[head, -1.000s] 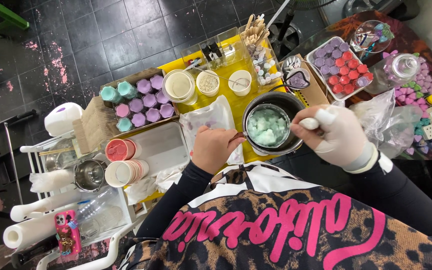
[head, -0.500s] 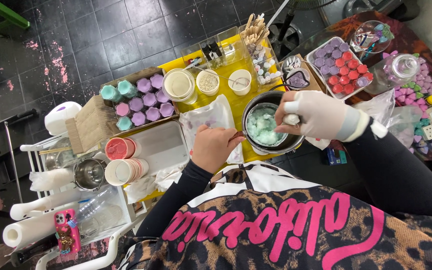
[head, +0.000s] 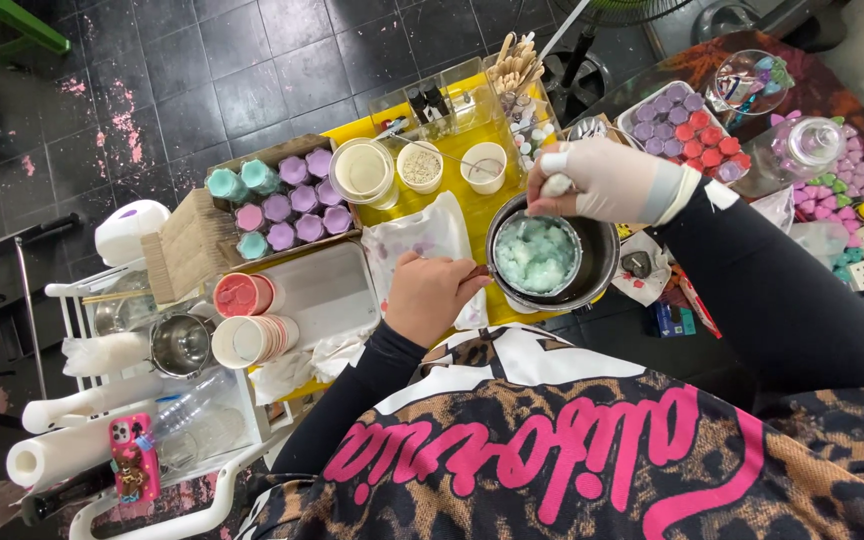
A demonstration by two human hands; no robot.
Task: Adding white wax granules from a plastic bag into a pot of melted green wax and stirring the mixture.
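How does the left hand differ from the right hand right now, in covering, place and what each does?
The left hand is bare; the right hand wears a pale glove. The left hand sits at the near-left edge of the round metal pot of pale green mixture, apparently gripping its handle; the right hand is above the pot's far rim, closed on a white utensil. Both have black sleeves.

One head-worn view – looking steeply down, close over the yellow table [head: 457, 200] – no second view
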